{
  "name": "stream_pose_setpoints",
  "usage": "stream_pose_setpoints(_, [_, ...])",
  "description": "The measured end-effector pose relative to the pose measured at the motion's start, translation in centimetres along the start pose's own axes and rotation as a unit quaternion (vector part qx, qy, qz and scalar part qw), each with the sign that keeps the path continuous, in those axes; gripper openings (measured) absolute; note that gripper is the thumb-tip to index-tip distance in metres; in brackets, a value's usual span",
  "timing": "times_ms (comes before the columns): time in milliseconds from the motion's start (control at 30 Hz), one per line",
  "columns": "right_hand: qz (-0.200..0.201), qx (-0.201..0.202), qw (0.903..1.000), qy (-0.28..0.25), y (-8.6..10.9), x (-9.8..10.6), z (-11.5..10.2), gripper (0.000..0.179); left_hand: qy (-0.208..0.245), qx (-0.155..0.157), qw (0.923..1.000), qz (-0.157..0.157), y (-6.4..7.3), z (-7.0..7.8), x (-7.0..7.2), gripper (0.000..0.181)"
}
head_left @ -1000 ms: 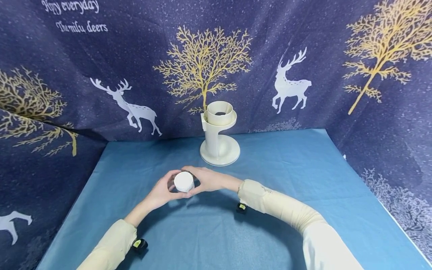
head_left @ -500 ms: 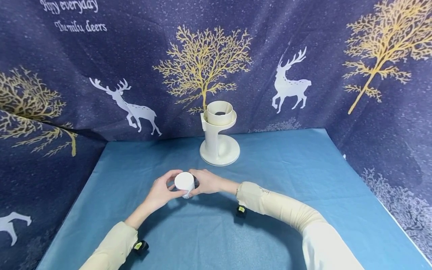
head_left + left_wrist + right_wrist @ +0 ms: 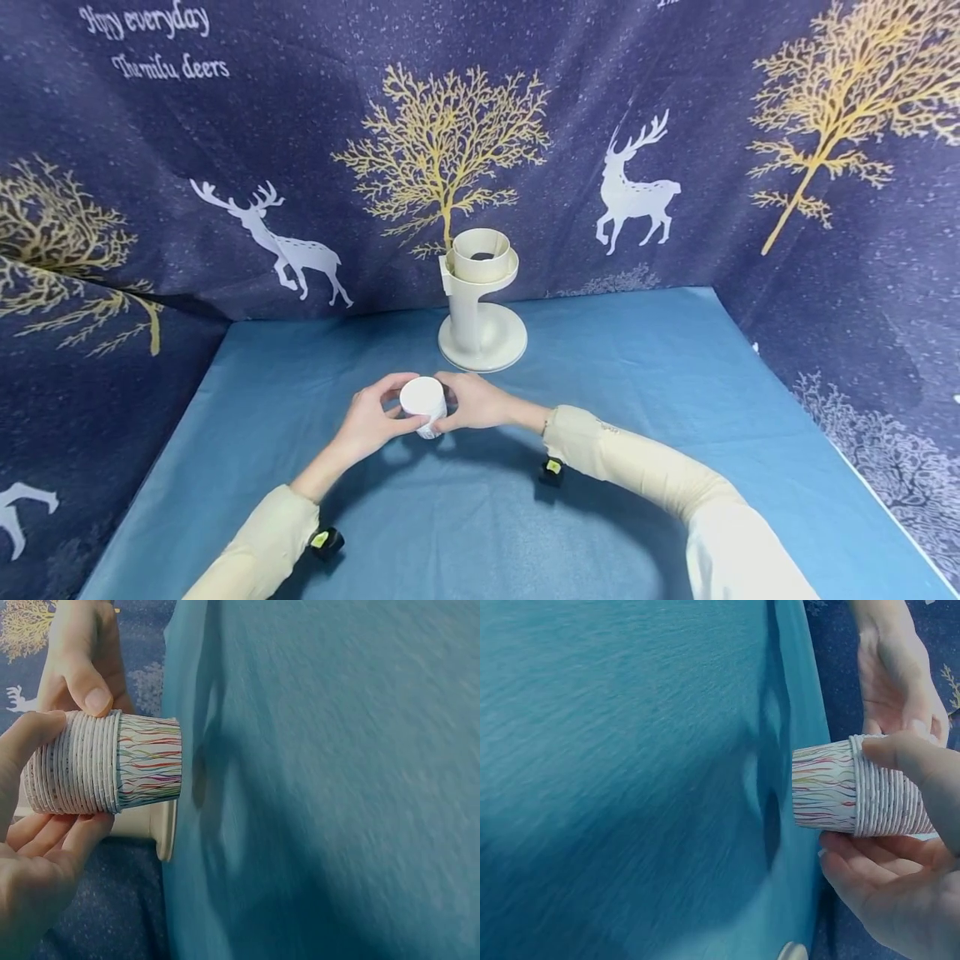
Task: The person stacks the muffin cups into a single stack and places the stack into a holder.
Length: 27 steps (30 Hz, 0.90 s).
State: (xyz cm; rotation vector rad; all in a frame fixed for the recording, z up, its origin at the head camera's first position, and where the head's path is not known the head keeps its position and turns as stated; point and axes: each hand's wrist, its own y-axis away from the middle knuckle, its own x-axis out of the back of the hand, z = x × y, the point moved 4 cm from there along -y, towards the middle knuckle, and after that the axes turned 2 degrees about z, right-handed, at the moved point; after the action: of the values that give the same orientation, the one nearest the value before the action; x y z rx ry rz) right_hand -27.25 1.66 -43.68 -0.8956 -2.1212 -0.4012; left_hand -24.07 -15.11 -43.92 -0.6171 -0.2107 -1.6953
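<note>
A stack of nested paper cups [image 3: 423,395], white with coloured wavy stripes, is held upright by both hands over the blue cloth. Its many rims show as ridges in the left wrist view, with the narrow striped bottom of the lowest cup [image 3: 150,759] pointing down at the cloth. My left hand [image 3: 372,419] grips the stack from the left, thumb on the near side and fingers behind. From the opposite side my right hand [image 3: 480,402] holds it between thumb and fingers. In the right wrist view, the right thumb [image 3: 896,752] lies across the rims.
Behind the hands stands a cream-coloured stand [image 3: 467,321] with a round base and, at its top, a ring bearing an open cylinder [image 3: 482,257]. Blue cloth [image 3: 622,367] covers the table. A dark curtain [image 3: 300,92] with deer and trees hangs along the back and sides.
Both hands have shifted slightly right with the cup stack, and more of its side shows. The right hand's fingers have drawn back along the stack's right side. The stand stays put.
</note>
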Motion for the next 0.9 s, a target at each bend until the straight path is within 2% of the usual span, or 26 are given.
stream_pose_setpoints(200, [0.017,0.015,0.9986,-0.048,0.9,0.7,0.5,0.055,0.003,-0.016,0.9999,-0.001,-0.6,0.5,-0.8,0.058])
stream_pose_setpoints(367, [0.034,0.035,0.997,-0.06,1.7,1.4,1.0,0.053,0.019,-0.015,0.9997,0.0,-1.1,1.3,-1.4,0.056])
stream_pose_setpoints(600, [0.05,0.042,0.9958,-0.064,2.5,2.0,1.7,0.055,0.028,-0.017,0.9994,0.005,-1.5,2.2,-2.4,0.059])
stream_pose_setpoints(900, [0.077,0.046,0.9917,-0.092,3.3,3.1,2.5,0.056,0.066,-0.003,0.9978,-0.009,-1.5,6.2,-2.6,0.057])
